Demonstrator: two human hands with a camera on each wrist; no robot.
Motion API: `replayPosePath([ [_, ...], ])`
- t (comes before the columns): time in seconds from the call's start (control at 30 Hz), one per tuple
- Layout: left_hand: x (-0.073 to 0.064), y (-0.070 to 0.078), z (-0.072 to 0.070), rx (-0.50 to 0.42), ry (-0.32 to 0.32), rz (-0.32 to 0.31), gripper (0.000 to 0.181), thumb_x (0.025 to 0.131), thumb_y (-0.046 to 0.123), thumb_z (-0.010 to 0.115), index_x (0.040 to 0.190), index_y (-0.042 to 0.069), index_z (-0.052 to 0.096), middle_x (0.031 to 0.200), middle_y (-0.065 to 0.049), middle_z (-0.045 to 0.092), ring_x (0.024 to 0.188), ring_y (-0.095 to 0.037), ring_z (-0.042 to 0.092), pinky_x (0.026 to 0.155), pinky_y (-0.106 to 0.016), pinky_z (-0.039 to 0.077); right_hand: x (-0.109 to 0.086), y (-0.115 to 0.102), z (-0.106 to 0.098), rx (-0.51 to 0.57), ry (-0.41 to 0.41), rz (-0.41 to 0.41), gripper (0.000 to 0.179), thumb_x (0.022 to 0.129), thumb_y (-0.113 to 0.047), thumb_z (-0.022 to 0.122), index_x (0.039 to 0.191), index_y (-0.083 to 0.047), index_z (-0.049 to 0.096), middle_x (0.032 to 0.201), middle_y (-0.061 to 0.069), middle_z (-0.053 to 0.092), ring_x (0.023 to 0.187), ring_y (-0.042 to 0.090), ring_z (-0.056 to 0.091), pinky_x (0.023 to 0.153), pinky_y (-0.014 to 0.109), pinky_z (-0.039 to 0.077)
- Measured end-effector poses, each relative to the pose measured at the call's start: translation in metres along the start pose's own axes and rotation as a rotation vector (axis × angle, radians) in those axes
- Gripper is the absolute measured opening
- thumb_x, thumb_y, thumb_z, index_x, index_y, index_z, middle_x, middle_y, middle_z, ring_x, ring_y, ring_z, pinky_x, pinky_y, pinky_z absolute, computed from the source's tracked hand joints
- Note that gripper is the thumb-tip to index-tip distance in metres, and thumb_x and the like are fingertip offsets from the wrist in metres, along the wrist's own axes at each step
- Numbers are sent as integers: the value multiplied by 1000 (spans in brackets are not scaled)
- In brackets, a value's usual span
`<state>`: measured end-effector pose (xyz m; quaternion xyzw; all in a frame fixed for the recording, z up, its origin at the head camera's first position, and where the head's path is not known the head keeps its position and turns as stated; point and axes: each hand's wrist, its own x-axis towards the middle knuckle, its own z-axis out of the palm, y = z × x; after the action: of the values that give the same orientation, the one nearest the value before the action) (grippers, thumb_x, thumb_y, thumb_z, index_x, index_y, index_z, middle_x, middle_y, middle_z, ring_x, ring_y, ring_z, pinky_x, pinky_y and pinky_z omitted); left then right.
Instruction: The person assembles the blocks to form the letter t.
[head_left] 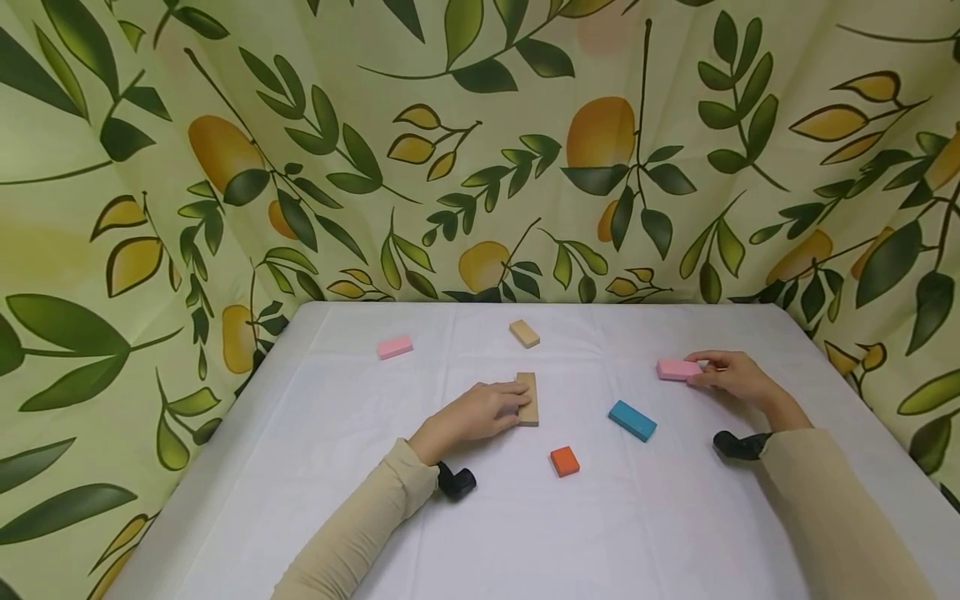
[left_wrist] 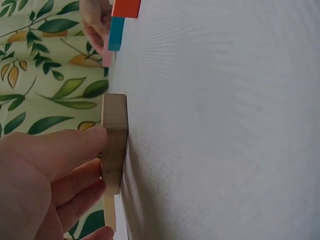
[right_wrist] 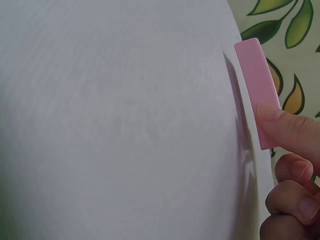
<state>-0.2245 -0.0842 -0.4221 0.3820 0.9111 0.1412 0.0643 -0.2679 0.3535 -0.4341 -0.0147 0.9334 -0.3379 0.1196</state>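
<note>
My left hand (head_left: pixel 480 411) grips a long plain wooden block (head_left: pixel 529 412) lying near the middle of the table. In the left wrist view its thumb presses the near face of that wooden block (left_wrist: pixel 116 145), and the other fingers reach behind it. On the right, my right hand (head_left: pixel 731 375) pinches a pink block (head_left: pixel 672 369) by one end. The right wrist view shows the thumb flat against this pink block (right_wrist: pixel 254 85), with a shadow on the cloth beside it. A blue block (head_left: pixel 632 421) lies between the hands, and an orange-red block (head_left: pixel 565 462) sits nearer the front.
Farther back on the white-covered table (head_left: pixel 330 483) lie a second pink block (head_left: pixel 395 347) and a shorter wooden block (head_left: pixel 524 333). A patterned curtain (head_left: pixel 337 200) with leaves and fruit rises behind the table and along its sides. Black wrist devices (head_left: pixel 456 482) stick out at both cuffs.
</note>
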Motion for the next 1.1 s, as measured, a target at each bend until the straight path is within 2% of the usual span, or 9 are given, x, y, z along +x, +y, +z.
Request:
replayPosePath([
  [0.13, 0, 2, -1, 21, 33, 42, 39, 97, 20, 55, 135, 9, 57, 146, -9, 52, 138, -25, 48, 110, -45, 43, 0, -4, 3, -5, 10, -25, 61, 89, -38, 67, 133, 2, 52, 84, 4, 44, 96, 23, 40, 71, 29, 34],
  [0.37, 3, 0, 2, 6, 12, 2, 40, 97, 21, 56, 135, 10, 57, 147, -7, 51, 140, -23, 46, 113, -44, 40, 2, -10, 7, -2, 21, -66, 59, 89, -37, 67, 131, 1, 53, 81, 2, 45, 88, 17, 41, 69, 27, 34],
  [0.6, 3, 0, 1, 2, 22, 13, 39, 96, 21, 58, 134, 10, 58, 146, -7, 52, 138, -23, 48, 113, -40, 41, 1, -19, 14, 6, 28, -71, 59, 88, -37, 69, 131, 1, 54, 81, 1, 46, 86, 15, 42, 68, 25, 35],
  [1.1, 3, 0, 2, 2, 21, -17, 39, 95, 21, 59, 133, 12, 59, 146, -4, 52, 138, -22, 47, 114, -39, 40, -3, -38, 28, 62, 53, -97, 54, 87, -30, 71, 127, 2, 57, 79, 1, 46, 83, 13, 42, 65, 22, 36],
])
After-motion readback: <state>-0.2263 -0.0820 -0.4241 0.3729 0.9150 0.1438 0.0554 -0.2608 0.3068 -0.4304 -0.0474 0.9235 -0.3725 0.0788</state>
